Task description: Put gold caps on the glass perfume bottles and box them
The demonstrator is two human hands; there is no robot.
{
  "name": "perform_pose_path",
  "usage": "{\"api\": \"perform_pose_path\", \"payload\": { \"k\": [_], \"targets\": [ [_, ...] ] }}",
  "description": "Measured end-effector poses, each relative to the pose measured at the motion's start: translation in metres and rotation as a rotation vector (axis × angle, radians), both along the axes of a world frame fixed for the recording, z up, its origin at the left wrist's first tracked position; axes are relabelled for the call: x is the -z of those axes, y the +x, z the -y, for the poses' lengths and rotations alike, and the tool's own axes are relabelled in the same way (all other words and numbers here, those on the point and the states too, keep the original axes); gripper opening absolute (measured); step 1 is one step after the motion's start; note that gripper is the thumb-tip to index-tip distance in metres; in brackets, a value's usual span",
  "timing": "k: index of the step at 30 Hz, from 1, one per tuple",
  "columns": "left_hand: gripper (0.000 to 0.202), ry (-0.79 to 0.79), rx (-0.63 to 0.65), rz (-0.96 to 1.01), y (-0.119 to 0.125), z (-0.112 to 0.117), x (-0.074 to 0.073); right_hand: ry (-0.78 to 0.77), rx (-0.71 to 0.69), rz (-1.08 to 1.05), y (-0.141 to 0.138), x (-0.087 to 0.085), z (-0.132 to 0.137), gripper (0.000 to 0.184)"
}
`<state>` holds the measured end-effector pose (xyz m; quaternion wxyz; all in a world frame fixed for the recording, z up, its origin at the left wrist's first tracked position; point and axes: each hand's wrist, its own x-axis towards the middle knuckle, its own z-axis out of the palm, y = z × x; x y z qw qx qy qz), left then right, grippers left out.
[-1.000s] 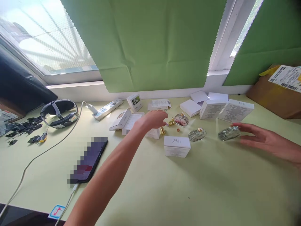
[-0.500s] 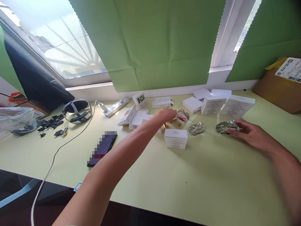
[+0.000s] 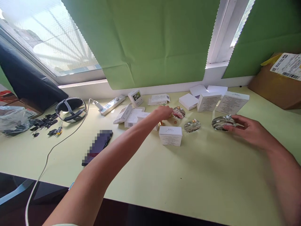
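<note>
My left hand [image 3: 164, 112] reaches far across the pale green table [image 3: 199, 179], its fingers pinched together on a small gold cap right beside a round glass bottle with pink contents [image 3: 179, 113]. My right hand [image 3: 248, 130] grips a flat clear glass bottle [image 3: 219, 122], thumb over the top and fingers under its near side. Another clear glass bottle with a gold neck [image 3: 192, 125] lies between the two hands. A closed white box [image 3: 170, 135] stands just in front of my left hand.
Several white boxes [image 3: 208, 101] and leaflets [image 3: 159, 99] stand along the window sill. On the left are a phone [image 3: 97, 147], a power strip [image 3: 111, 105], a cable, a head strap [image 3: 70, 109], small black parts [image 3: 44, 121] and a plastic bag [image 3: 11, 119]. A cardboard box [image 3: 275, 86] sits far right.
My right hand went from open beside the clear bottle to closed around it. My left hand moved right from the white boxes to the gold cap by the pink bottle. The view pulled back.
</note>
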<state>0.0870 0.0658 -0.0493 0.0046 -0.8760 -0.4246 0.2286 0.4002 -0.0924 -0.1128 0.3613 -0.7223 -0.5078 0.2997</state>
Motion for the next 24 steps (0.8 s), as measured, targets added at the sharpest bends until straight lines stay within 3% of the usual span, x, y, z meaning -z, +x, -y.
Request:
{"api": "perform_pose_path", "payload": {
  "k": [9, 14, 16, 19, 21, 24],
  "targets": [
    [0.033, -0.013, -0.002, 0.024, 0.0, -0.006, -0.001, 0.076, -0.029, -0.117, -0.011, -0.004, 0.001, 0.05],
    [0.029, 0.025, -0.014, 0.12, -0.008, -0.004, -0.035, 0.165, 0.015, -0.206, -0.018, -0.008, 0.004, 0.046],
    [0.024, 0.064, -0.016, 0.288, -0.018, 0.008, -0.051, 0.178, 0.018, -0.257, -0.02, -0.01, 0.006, 0.044],
    [0.017, 0.008, -0.063, 0.975, -0.034, 0.041, -0.063, 0.115, -0.1, -0.336, -0.025, -0.017, 0.011, 0.039],
    [0.016, -0.069, -0.066, 1.251, -0.04, 0.065, -0.062, -0.005, -0.285, -0.389, -0.033, -0.023, 0.016, 0.04],
    [0.013, -0.16, -0.023, 1.375, -0.041, 0.089, -0.057, -0.184, -0.622, -0.42, -0.059, -0.026, 0.024, 0.043]
  ]
}}
